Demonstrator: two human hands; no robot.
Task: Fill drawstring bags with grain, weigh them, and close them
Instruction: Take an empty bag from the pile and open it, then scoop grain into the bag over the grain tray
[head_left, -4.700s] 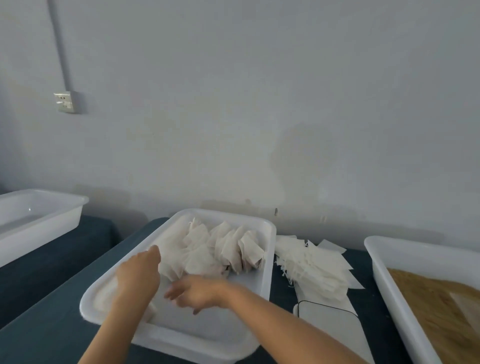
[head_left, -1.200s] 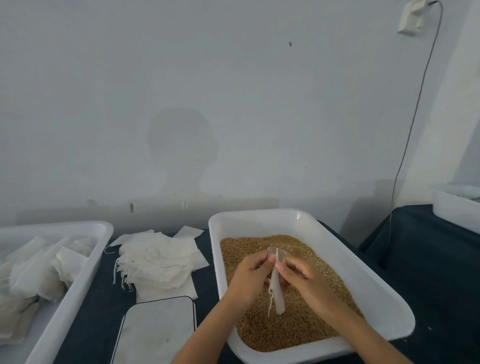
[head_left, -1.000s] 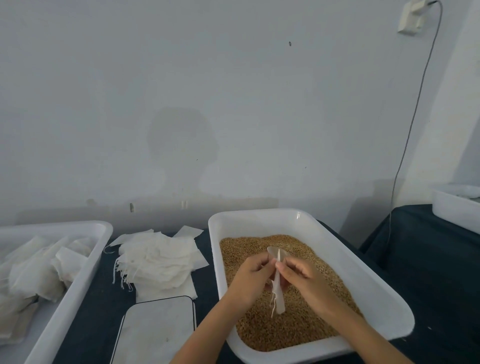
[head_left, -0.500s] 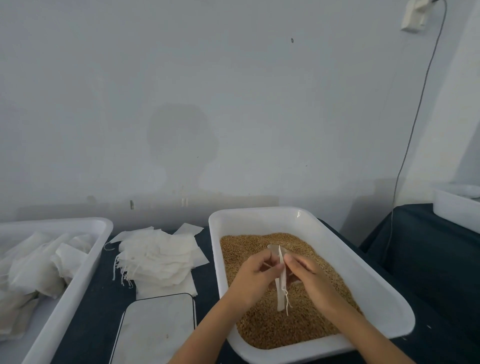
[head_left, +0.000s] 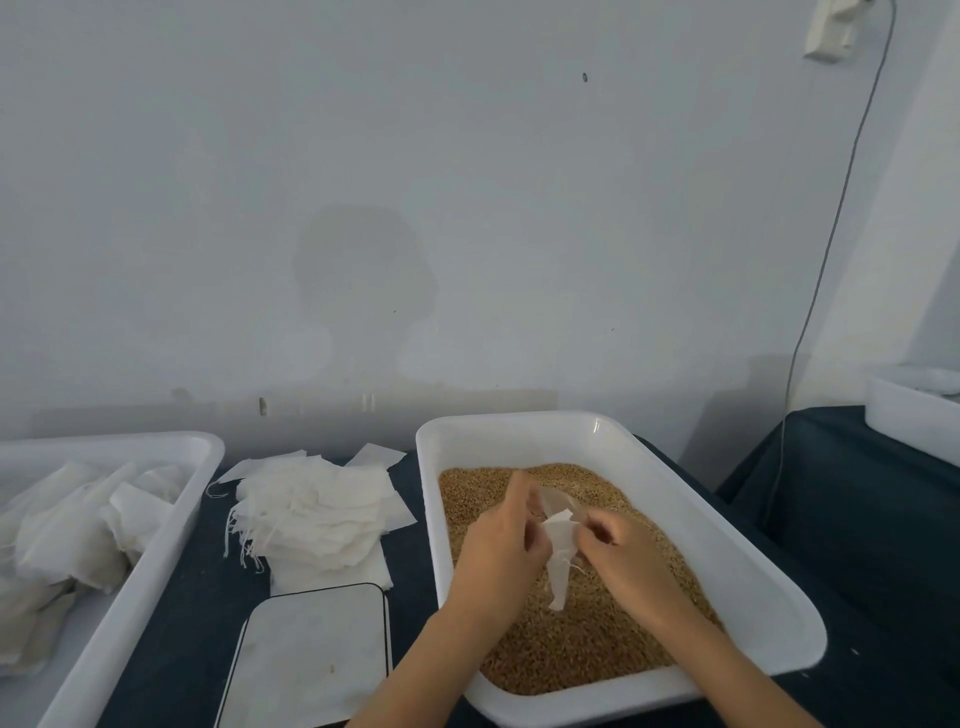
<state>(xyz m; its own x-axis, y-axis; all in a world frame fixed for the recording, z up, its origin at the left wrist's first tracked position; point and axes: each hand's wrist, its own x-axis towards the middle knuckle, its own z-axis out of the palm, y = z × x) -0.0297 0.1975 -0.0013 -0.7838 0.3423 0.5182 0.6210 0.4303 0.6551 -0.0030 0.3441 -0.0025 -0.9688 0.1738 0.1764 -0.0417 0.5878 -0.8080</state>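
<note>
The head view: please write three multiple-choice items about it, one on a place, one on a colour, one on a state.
1. Where is the stack of empty bags?
A. between the two near trays
B. inside the grain tray
C. on the scale

2. What colour is the grain?
A. black
B. golden brown
C. green

3. What holds the small bag?
A. the left hand alone
B. neither hand
C. both hands

Answers:
1 A, the stack lies on the dark cloth between the trays.
2 B, the grain in the tray is golden brown.
3 C, the left hand and right hand both pinch it.
</note>
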